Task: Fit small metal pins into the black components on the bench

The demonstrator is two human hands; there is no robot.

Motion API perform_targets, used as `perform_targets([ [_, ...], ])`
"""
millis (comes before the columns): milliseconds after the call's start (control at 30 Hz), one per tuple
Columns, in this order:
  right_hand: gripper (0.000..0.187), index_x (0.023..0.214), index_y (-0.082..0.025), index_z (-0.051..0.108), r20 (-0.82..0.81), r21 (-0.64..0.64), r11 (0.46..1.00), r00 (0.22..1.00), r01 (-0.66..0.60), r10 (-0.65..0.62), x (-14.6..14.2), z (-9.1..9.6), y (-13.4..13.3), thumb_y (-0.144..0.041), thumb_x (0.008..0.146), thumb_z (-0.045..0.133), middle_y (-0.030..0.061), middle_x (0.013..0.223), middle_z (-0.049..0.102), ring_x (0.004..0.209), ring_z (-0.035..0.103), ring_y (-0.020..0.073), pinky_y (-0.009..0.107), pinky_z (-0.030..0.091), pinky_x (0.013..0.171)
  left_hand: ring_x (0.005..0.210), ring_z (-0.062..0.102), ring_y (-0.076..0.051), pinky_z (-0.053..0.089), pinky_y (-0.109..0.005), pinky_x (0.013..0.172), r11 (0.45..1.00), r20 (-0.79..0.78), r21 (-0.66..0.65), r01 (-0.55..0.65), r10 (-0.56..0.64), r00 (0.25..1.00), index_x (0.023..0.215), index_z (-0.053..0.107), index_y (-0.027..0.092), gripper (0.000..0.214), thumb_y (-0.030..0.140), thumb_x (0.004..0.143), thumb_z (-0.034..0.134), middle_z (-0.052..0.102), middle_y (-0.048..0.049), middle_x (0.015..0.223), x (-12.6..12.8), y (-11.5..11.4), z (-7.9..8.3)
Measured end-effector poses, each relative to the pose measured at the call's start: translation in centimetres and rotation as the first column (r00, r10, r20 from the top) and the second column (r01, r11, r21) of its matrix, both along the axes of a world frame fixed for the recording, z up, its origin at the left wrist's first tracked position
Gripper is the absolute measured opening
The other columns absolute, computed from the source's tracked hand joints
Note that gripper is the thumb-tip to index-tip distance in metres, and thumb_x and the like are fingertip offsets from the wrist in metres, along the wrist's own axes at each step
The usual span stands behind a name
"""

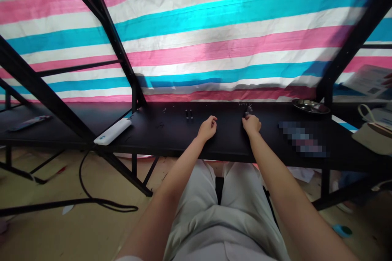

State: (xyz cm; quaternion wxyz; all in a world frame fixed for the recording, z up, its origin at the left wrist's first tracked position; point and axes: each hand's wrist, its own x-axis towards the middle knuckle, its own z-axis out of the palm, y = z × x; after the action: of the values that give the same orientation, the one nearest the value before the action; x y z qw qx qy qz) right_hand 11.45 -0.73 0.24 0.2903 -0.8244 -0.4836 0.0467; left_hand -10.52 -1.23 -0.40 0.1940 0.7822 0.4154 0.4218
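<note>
My left hand [208, 127] rests over the black table [171, 138] with its fingers curled together; whatever may be inside them is hidden. To its right, my right hand [252, 124] is closed at the fingertips around or against small dark grey pieces [249, 110], whose kind is too small to make out. Two short dark sticks with pale bands, one the left stick [187, 115] and the other the right stick [191, 114], stand or lie side by side left of my left hand. White crumb-like bits [244, 104] are scattered behind my right hand.
A shiny metal dish [311, 106] sits at the back right, near a blurred-out flat item [303, 139]. On the left lies a long white box-like object [113, 131]. Black frame bars [108, 28] rise at both sides. Another person's hand [388, 80] shows at the far right.
</note>
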Motion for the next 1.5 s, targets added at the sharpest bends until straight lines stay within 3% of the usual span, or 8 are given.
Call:
perform_targets([
  [533,0.024,0.093,-0.016,0.069,0.016,-0.011,1.0,1.0,-0.013,0.014,0.3,-0.2,-0.1,-0.031,0.082,0.054,0.014,0.096,0.067,0.092,0.062,0.0239,0.034,0.044,0.079,0.068,0.057,-0.011,0.045,-0.024,0.071,1.0,-0.001,-0.009,-0.003,0.003,1.0,0.098,0.053,0.019,0.022,0.012,0.078,0.046,0.061,0.0005,0.075,-0.1,0.2,-0.1],
  [767,0.023,0.095,-0.012,0.067,0.005,-0.012,1.0,1.0,0.027,-0.027,1.0,-0.5,-0.8,-0.023,0.082,0.052,0.019,0.097,0.065,0.092,0.062,0.0269,0.036,0.045,0.078,0.066,0.056,-0.011,0.043,-0.022,0.065,1.0,-0.001,0.001,-0.006,0.006,1.0,0.098,0.053,0.019,0.022,0.012,0.078,0.046,0.061,0.0005,0.074,-0.1,0.2,-0.2],
  [1100,0.028,0.096,-0.013,0.07,-0.066,0.024,0.995,0.993,0.096,-0.094,1.8,-0.3,-0.8,-0.033,0.077,0.062,0.0173,0.093,0.067,0.089,0.063,0.0267,0.036,0.047,0.076,0.065,0.056,-0.01,0.042,-0.022,0.064,1.0,0.014,-0.002,-0.013,0.013,1.0,0.097,0.052,0.019,0.021,0.012,0.078,0.046,0.06,0.0008,0.073,0.0,0.4,-0.3],
  [1500,0.031,0.098,-0.012,0.067,-0.04,-0.007,0.997,0.997,0.073,-0.073,1.6,-0.3,-1.1,-0.035,0.077,0.06,0.0174,0.095,0.065,0.093,0.062,0.028,0.037,0.045,0.079,0.065,0.056,-0.011,0.043,-0.022,0.065,1.0,0.01,-0.018,-0.024,0.024,1.0,0.097,0.053,0.019,0.022,0.011,0.078,0.046,0.061,0.0005,0.074,-0.1,0.1,0.0],
])
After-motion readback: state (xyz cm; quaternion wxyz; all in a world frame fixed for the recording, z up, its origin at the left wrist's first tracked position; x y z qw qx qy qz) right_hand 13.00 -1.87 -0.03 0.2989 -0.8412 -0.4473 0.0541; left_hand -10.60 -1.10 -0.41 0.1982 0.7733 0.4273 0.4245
